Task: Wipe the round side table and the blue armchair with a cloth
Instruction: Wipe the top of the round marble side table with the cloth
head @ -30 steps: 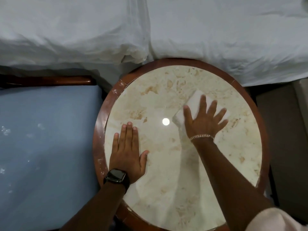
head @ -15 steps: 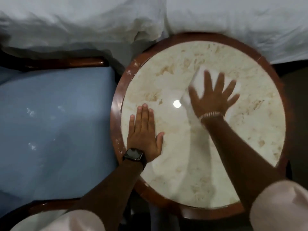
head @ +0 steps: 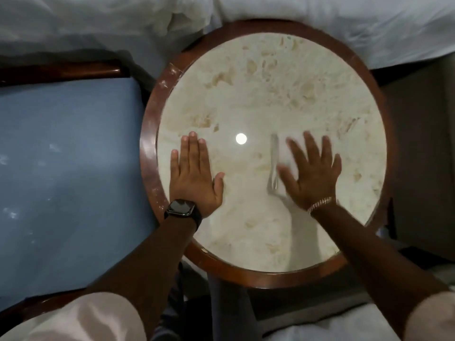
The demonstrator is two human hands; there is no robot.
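Note:
The round side table (head: 150,134) has a cream marble top inside a dark red-brown wooden rim. My right hand (head: 311,174) lies flat with spread fingers on a white cloth (head: 275,166), pressing it onto the marble right of centre; hand and cloth are motion-blurred. My left hand (head: 194,173), with a black watch at the wrist, rests flat and empty on the left part of the top. The blue armchair (head: 69,168) stands to the left, its seat dotted with pale specks.
White bedding (head: 320,20) runs along the far side and touches the table's rim. The armchair's dark wooden arm (head: 61,70) sits at the upper left. A beige surface (head: 423,148) lies to the right of the table. A bright light reflection (head: 241,139) marks the marble's centre.
My right hand has dragged the cloth from the far part of the top back toward me and to the right. The left hand has stayed planted. The camera has shifted.

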